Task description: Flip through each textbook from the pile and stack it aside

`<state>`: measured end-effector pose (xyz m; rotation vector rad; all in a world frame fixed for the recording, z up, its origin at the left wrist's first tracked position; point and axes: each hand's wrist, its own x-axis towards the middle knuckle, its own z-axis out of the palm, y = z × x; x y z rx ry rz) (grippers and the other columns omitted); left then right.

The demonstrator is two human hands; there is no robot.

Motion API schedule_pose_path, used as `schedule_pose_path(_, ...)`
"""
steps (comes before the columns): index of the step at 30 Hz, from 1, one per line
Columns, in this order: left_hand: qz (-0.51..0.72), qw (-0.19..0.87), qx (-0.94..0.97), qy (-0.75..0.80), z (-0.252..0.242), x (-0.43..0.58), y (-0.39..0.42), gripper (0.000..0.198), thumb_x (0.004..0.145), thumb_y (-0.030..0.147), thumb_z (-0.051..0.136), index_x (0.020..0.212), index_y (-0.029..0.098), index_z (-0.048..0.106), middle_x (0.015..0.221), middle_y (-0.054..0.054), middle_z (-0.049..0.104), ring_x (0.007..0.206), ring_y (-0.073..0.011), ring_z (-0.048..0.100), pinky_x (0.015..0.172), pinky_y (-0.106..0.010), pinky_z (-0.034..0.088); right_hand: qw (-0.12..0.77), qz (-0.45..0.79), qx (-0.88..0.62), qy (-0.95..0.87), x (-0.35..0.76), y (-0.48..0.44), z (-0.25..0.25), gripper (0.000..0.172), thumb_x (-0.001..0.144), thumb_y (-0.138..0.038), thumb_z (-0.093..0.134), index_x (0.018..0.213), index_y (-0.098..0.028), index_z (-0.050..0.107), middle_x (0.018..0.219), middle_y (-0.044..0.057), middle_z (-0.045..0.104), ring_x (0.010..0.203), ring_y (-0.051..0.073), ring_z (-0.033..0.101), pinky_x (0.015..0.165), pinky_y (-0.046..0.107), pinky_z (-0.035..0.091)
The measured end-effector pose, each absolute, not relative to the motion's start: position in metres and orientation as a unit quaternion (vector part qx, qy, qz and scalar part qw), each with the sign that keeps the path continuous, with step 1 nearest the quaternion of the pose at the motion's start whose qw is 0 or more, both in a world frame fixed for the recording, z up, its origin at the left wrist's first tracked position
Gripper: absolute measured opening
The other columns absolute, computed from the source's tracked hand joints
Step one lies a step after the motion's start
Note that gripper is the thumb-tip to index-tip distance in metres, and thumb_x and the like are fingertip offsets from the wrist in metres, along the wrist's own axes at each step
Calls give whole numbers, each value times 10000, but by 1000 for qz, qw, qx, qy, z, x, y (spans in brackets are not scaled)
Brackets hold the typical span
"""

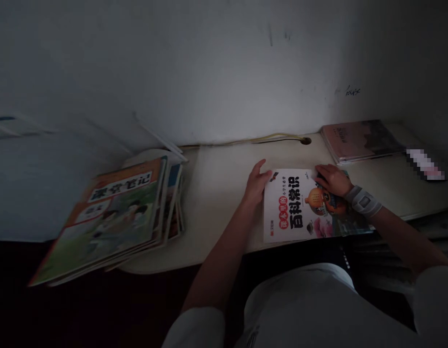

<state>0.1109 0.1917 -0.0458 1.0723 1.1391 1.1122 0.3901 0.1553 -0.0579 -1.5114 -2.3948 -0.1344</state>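
Note:
A white-covered book (pixel 276 208) with large black Chinese characters and an orange picture lies on the cream desk (pixel 216 193), near its front edge. At the book's upper left corner is my left hand (pixel 258 182), its forefinger and thumb apart and the thumb touching the corner. My right hand (pixel 334 180) rests over the top edge, with the thumb side on the cover and the fingers along the edge. A grey band (pixel 364 200) circles my right wrist. Part of the book's right side is hidden under my right hand and forearm.
To the left, a stack of books (pixel 118 217) with an orange and green cover juts past the desk edge. Pinkish books (pixel 354 140) lie at the back right, beside a blurred-out phone-like object (pixel 425 164). A yellow cable (pixel 260 138) runs along the wall to a hole (pixel 306 141).

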Motion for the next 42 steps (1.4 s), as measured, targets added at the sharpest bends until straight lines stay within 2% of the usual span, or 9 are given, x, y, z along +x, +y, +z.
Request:
schedule_pose_path(4, 434, 490, 559, 509, -40, 104, 192, 513, 801, 315, 557, 1294, 196, 478, 787, -44, 640, 663, -157, 624, 630, -298, 520, 186, -15, -529, -827, 394, 158, -40, 393, 932, -388, 357, 1088, -134, 614, 989, 137, 664, 909, 237, 603, 825, 360, 452)
schedule_pose_path(8, 360, 173, 744, 536, -12, 116, 188, 305, 839, 279, 532, 1128, 215, 608, 1220, -104, 553, 1113, -220, 533, 900, -353, 467, 204, 35, -496, -843, 394, 159, -16, 341, 928, -322, 351, 919, -144, 642, 860, 108, 661, 794, 205, 597, 744, 316, 443)
schedule_pose_path(12, 175, 53, 897, 403, 18, 156, 179, 215, 890, 267, 475, 981, 190, 654, 1076, -78, 617, 1051, -212, 558, 956, -374, 393, 202, 37, -487, -849, 392, 157, 3, 331, 926, -325, 359, 894, -155, 641, 853, 102, 660, 769, 197, 586, 711, 299, 422)
schedule_pose_path(21, 93, 148, 901, 397, 26, 184, 192, 267, 903, 306, 437, 881, 176, 669, 878, -56, 671, 824, -184, 590, 703, -267, 391, 154, -47, -502, -850, 394, 146, 8, 371, 955, -365, 325, 955, -141, 621, 916, 115, 638, 771, 191, 572, 681, 288, 385)
schedule_pose_path(25, 83, 170, 900, 393, 20, 166, 205, 331, 893, 362, 429, 760, 162, 657, 732, -44, 648, 682, -159, 554, 612, -255, 344, 117, -72, -514, -847, 416, 150, 5, 411, 954, -389, 332, 782, -138, 608, 800, 117, 620, 715, 192, 552, 636, 295, 349)
schedule_pose_path(29, 76, 261, 865, 421, 9, 125, 220, 371, 830, 406, 484, 590, 154, 611, 525, 1, 558, 543, -119, 484, 569, -239, 320, 202, 39, -561, -801, 451, 155, -5, 462, 905, -502, 390, 619, -180, 558, 601, 42, 558, 596, 157, 497, 585, 284, 327)
schedule_pose_path(32, 124, 398, 777, 471, -3, 91, 225, 314, 746, 433, 548, 666, 148, 652, 602, -4, 622, 583, -119, 514, 595, -232, 362, 318, 173, -604, -710, 466, 157, -16, 493, 795, -630, 473, 570, -196, 536, 489, -17, 461, 515, 132, 426, 522, 269, 311)
schedule_pose_path(36, 215, 553, 612, 523, -21, 72, 221, 332, 624, 451, 650, 760, 148, 641, 721, -37, 658, 656, -139, 565, 641, -265, 430, 371, 289, -617, -631, 466, 153, -28, 523, 691, -709, 514, 599, -195, 540, 524, -31, 485, 517, 117, 424, 519, 261, 356)
schedule_pose_path(42, 236, 535, 574, 573, -42, 79, 220, 283, 670, 433, 623, 603, 170, 542, 538, 6, 533, 519, -110, 491, 523, -242, 375, 342, 327, -666, -577, 464, 151, -40, 498, 768, -652, 439, 638, -186, 559, 548, -2, 548, 503, 131, 464, 492, 269, 370)
